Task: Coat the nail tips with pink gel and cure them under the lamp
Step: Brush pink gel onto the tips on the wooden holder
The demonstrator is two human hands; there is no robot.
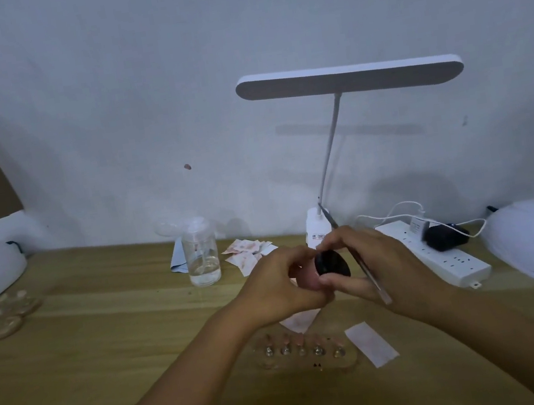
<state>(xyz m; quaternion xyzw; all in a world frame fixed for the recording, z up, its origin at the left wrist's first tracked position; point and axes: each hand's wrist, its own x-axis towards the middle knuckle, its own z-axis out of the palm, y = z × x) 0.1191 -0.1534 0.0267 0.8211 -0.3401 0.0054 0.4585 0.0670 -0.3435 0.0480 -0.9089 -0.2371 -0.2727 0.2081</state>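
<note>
While left hand and right hand pinch a gel pot, wooden table meets pale wall

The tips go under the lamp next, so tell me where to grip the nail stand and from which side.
Pinch the stand by its bare right end, coming in low from the right. Five tips stand on pegs along its top, so a grasp from above would likely touch them. Both hands are full now: left hand on the pot, right hand on the lid.
</note>
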